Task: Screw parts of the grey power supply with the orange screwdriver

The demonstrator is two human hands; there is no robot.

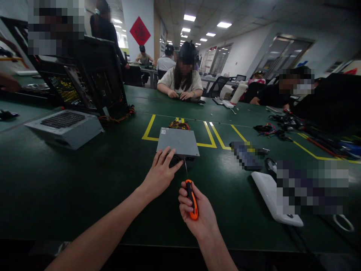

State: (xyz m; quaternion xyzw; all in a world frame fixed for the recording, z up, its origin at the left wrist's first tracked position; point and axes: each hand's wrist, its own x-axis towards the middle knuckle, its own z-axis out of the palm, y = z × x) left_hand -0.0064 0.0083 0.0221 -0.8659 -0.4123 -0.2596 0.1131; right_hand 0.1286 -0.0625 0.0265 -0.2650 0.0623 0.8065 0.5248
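Note:
A grey computer power supply (179, 141) lies on the green table, a bundle of coloured cables (179, 125) at its far side. My left hand (159, 173) rests on its near left edge, fingers stretched out over the metal. In my right hand (197, 207) is an orange and black screwdriver (194, 205), gripped by the handle. The screwdriver's thin shaft points away from me, and its tip meets the near side of the power supply, close to my left fingers. Whether the tip sits in a screw is too small to tell.
At left stand a second power supply (67, 126) and a black computer case (93, 75). Yellow tape (210, 133) marks the green table (113, 210). At right lie a white power bank-like device (273, 199) and several cables (267, 130). A person (183, 75) sits opposite.

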